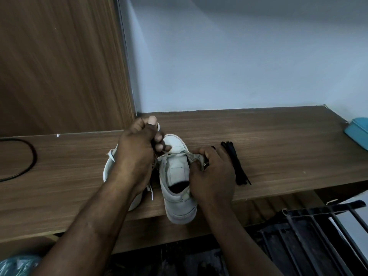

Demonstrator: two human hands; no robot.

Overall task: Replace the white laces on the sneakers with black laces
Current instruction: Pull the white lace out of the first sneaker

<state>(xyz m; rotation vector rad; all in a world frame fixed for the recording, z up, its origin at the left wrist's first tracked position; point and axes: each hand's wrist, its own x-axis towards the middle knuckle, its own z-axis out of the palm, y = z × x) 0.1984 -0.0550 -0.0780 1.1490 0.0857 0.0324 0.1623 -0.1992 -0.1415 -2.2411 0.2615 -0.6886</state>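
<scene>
1. A brown wooden shelf (258,136) set against a pale wall (239,56) is being used as the work surface. Every place below is being given from the centre sneaker (175,188), which is standing at the shelf's front edge with its toe pointing away.
2. Far to its left, a black cable (32,156) is lying looped on the shelf.
3. Just to its left, the second sneaker (108,168) is being largely hidden by the forearm.
4. Over the centre sneaker's toe, the left hand (137,148) is being held tightly curled. A strand of white lace (177,153) is being pinched in it and drawn taut across the tongue.
5. On the sneaker's right flank, the eyelet flap is being gripped by the curled fingers of the right hand (213,176), so the shoe is being steadied.
6. The lace is being judged soft, light and limp, likely to drag in the eyelets, so it is best pinched close to each hole. The sneaker looks light but fairly stiff and is best braced by its upper.
7. Just right of that hand, the black laces (236,164) are lying bundled and untouched. Far right, a teal box (356,132) is sitting at the shelf's end.
</scene>
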